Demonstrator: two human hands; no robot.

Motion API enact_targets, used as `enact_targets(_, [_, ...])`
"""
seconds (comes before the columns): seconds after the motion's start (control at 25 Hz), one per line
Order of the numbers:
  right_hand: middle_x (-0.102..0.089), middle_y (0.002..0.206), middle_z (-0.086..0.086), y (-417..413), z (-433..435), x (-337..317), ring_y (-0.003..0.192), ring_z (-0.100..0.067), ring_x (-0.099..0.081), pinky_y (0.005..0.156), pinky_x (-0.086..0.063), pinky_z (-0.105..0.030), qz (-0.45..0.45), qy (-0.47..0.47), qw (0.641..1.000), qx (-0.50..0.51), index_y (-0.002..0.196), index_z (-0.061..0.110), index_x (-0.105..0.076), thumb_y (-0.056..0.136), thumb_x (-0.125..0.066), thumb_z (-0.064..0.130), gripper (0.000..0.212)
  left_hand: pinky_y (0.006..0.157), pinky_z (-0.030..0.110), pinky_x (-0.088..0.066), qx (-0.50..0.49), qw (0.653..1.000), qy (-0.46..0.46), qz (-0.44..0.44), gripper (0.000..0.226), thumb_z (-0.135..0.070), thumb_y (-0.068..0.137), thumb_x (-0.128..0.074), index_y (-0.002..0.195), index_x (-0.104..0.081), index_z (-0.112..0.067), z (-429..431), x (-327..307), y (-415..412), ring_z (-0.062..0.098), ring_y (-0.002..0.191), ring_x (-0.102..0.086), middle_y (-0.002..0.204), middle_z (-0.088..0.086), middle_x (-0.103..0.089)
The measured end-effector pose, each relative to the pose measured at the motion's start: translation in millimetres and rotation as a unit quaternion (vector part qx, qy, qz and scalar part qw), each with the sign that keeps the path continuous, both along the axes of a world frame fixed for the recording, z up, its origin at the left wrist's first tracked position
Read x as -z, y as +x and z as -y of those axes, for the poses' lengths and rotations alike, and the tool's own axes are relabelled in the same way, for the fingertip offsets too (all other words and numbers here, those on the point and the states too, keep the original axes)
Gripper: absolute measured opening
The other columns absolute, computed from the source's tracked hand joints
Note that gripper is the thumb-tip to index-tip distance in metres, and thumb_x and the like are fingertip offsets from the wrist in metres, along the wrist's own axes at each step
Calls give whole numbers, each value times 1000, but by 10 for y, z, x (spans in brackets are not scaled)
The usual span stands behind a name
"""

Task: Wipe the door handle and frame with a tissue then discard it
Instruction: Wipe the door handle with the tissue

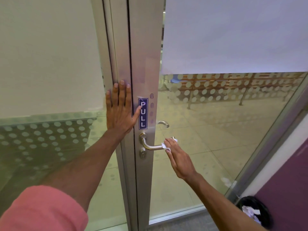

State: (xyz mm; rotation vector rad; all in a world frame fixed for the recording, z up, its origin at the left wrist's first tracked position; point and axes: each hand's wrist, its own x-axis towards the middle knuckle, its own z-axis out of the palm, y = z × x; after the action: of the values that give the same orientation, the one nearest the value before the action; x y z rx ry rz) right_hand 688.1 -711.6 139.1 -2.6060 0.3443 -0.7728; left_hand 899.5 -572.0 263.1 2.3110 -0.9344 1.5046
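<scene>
The right hand point(179, 160) has its fingers curled over a small crumpled white tissue point(165, 145), pressing it around the free end of the brushed-steel lever door handle point(150, 145). Only scraps of the tissue show, at the fingertips and beside the knuckles; the rest is hidden under the fingers, and the tip of the lever is covered too. How tightly the thumb closes underneath cannot be made out.

The left hand point(120, 107) is spread flat, fingers straight and slightly apart, holding nothing. Its palm and fingers lie against the silver aluminium door frame point(119, 52), and the thumb reaches across the dark gap to touch the edge of a dark blue vertical sticker reading PULL in white letters point(143, 114). The sticker sits on the metal stile of the glass door point(146, 47), just above the round rose of the handle. Below the handle is a round keyhole cylinder point(143, 154).

A second steel lever point(164, 123) shows through the glass on the far side of the door. The glass carries rows of frosted dots point(208, 90), and through it a row of wooden-slatted benches point(233, 80) appears blurred. A pink short sleeve point(43, 209) fills the lower left corner, cut off by the picture's edge. At the lower right, against a purple wall point(286, 189), a black-lined waste bin point(255, 212) holds crumpled white paper; its base is out of view.
</scene>
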Motion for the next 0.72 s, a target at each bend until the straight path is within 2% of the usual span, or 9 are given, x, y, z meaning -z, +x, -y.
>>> enact_targets(0.12, [-40, 152, -1, 114, 97, -101, 144, -13, -28, 111, -33, -32, -11, 44, 998, 46, 141, 18, -46, 105, -32, 32, 41, 122, 43, 15, -1, 1000, 2, -1, 83, -60, 98, -32, 155, -9, -3, -7, -6, -7, 34, 148, -8, 160, 22, -17])
enact_targets(0.2, [-42, 150, -1, 163, 8, -68, 143, -14, -31, 112, -31, -28, 9, 52, 996, 73, 139, 17, -49, 105, -34, 29, 40, 121, 43, 15, 2, 1000, 3, -5, 83, -60, 98, -31, 155, -7, -4, -12, -10, -12, 35, 148, -7, 161, 21, -17])
enact_targets(0.32, [-49, 146, -1, 133, -241, 76, 139, -13, -37, 115, -24, -24, 34, -33, 995, 87, 140, 15, -49, 104, -36, 26, 40, 121, 43, 15, 3, 1000, 3, -9, 85, -61, 98, -32, 155, -4, -5, -12, -4, -9, 34, 149, -6, 161, 21, -15])
enact_targets(0.48, [-51, 143, -6, 315, -559, 115, 135, -19, -45, 118, -20, -32, 13, -142, 984, 102, 141, 10, -46, 101, -37, 27, 44, 121, 44, 13, 6, 1000, 5, -18, 85, -60, 97, -32, 155, -3, -5, -13, -19, -28, 34, 149, -6, 162, 20, -14])
enact_targets(0.72, [-52, 142, -9, 623, -849, 59, 132, -24, -48, 113, -31, -37, -18, -175, 981, 86, 140, 6, -47, 91, -59, 19, 53, 120, 43, 14, 16, 1000, 6, -21, 85, -60, 97, -31, 155, -2, -6, -38, -26, -35, 33, 149, -3, 162, 20, -13])
